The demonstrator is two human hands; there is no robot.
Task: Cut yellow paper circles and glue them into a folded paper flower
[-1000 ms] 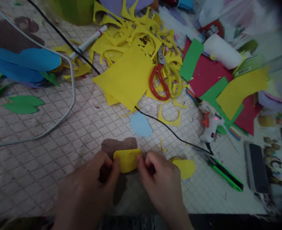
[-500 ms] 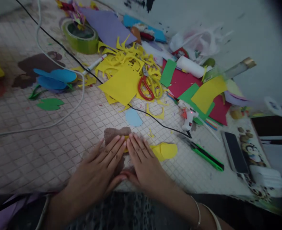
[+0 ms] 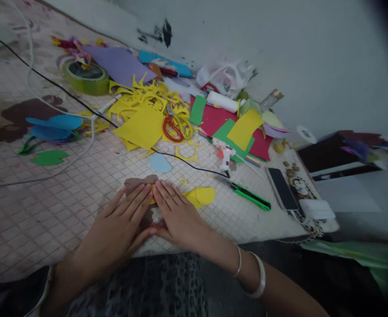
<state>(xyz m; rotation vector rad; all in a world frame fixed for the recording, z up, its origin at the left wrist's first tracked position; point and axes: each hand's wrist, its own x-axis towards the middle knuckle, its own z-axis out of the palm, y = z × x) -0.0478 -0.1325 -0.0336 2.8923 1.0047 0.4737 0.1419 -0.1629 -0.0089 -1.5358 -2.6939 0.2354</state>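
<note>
My left hand [image 3: 121, 220] and my right hand [image 3: 177, 213] lie flat on the table, fingertips meeting over a yellow paper piece [image 3: 153, 194] that shows only in part between them. The fingers of both are stretched out and the thumbs touch. Yellow rounded cutouts [image 3: 203, 196] lie just right of my right hand. Beyond the fingertips is a light blue paper petal [image 3: 160, 163]. A brown stain [image 3: 141, 180] marks the table under my hands.
Red-handled scissors [image 3: 173, 129] rest by yellow scraps [image 3: 151, 94]. A glue gun [image 3: 226, 156], green cutter [image 3: 251, 196] and phone [image 3: 282, 189] are at right. Green tape [image 3: 85, 79], blue petals [image 3: 53, 127] and cables [image 3: 93, 132] are at left.
The view has shifted to the right, so the table's things appear further left and more shows on the right. Both hands keep the same pose over the yellow paper.
</note>
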